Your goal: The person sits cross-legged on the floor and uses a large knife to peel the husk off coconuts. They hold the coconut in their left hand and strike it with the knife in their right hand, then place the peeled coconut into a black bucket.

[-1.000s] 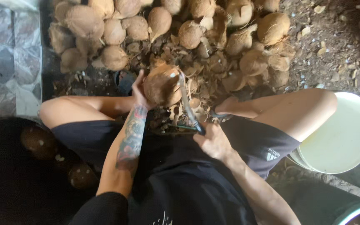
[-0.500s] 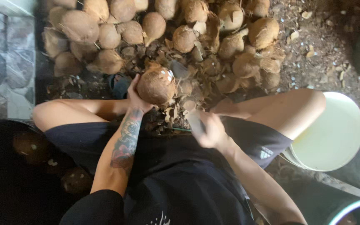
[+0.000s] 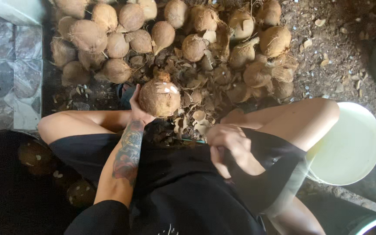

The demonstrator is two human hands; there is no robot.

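**Holding a husked coconut over a heap of shells**

Gripping from the left side, the left hand (image 3: 136,108) closes its fingers around a brown, hairy coconut (image 3: 159,98) and holds it up in front of the person's knees; the nut shows two pale chipped spots on its top and a tuft of fibre at its far end; the tattooed left forearm (image 3: 127,152) runs down from it toward the black shirt. The right hand (image 3: 227,141) sits lower, against the black shorts on the right thigh, curled loosely with its fingers bent inward; whether it holds anything I cannot tell, since the palm is turned away and the frame is soft there.

Beyond the coconut, on the dirt ground, lies a pile of coconuts (image 3: 122,39) still in their fibrous husk, spread across the top of the view; between that pile and the knees lies a litter of husk scraps (image 3: 199,117), pale and brown, just beside the held nut. A white bucket (image 3: 349,143) stands near the right knee, its rim partly hidden behind the leg. At the left edge, a patterned tile floor (image 3: 5,74) borders the dirt; below it, in a dark container (image 3: 5,196) beside the left thigh, rest several cleaned dark coconuts (image 3: 35,156), well apart from the hand-held one.
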